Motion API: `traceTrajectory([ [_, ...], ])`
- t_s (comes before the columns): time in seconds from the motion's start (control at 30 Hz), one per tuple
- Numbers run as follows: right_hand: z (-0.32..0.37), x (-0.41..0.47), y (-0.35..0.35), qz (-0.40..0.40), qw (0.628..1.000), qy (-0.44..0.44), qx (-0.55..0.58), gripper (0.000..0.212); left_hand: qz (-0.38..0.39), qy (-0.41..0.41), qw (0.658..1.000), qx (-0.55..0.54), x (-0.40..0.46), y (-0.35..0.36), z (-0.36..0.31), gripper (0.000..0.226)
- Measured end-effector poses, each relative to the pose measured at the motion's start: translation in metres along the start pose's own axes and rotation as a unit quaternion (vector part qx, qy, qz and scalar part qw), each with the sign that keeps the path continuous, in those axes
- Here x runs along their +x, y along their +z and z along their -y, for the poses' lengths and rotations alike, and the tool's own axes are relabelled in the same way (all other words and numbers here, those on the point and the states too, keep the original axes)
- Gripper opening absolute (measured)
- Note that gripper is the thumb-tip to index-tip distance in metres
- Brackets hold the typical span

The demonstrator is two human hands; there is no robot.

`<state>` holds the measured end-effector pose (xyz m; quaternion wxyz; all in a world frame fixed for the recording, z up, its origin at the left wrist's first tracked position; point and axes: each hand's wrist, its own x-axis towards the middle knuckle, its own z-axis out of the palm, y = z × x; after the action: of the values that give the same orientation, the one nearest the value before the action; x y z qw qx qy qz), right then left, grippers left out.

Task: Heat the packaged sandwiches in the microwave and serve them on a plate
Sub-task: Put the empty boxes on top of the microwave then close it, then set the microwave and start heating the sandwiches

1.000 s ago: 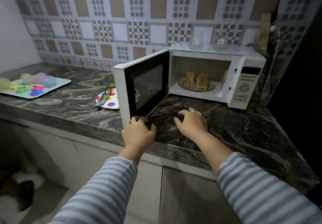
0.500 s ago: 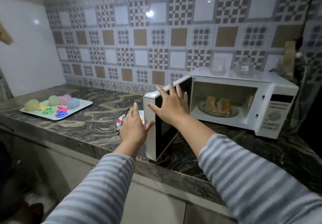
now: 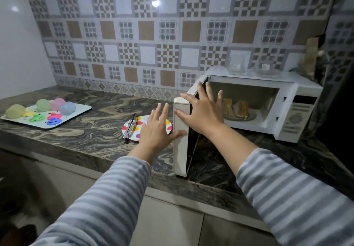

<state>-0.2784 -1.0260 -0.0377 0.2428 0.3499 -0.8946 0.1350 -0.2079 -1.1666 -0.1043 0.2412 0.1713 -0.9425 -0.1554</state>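
Left hand (image 3: 156, 129): fingers straight and spread, thumb out to the right.
Right hand (image 3: 201, 111): fingers splayed flat, palm forward.
Arms: both extended.

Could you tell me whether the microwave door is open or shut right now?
Open: the door stands swung out, and the sandwiches show inside the microwave.

**A home kitchen**

Patterned wall tiles (image 3: 134, 35) fill the upper frame above a marbled stone desk (image 3: 95, 131). At right stands a white microwave (image 3: 287, 102), door open; a spotted plate (image 3: 134, 129) sits at centre.
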Motion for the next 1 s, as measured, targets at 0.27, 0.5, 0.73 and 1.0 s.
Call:
traceTrajectory([
  [0.27, -0.067, -0.044, -0.020, -0.051, 0.997, 0.053, -0.033, 0.061, 0.047, 0.113, 0.989, -0.081, 0.009, 0.044, -0.065, 0.106],
  [0.5, -0.135, -0.077, -0.033, -0.049, 0.981, 0.164, -0.086, 0.072, 0.001, 0.164, 0.967, -0.197, 0.009, 0.095, -0.146, 0.091],
  [0.73, -0.191, -0.076, -0.031, -0.015, 0.969, 0.214, -0.124, 0.082, 0.045, 0.226, 0.913, -0.338, 0.016, 0.140, -0.197, 0.110],
  [1.0, -0.277, -0.044, -0.008, -0.024, 0.966, 0.236, -0.107, 0.080, 0.109, 0.271, 0.904, -0.313, 0.068, 0.202, -0.241, 0.120],
])
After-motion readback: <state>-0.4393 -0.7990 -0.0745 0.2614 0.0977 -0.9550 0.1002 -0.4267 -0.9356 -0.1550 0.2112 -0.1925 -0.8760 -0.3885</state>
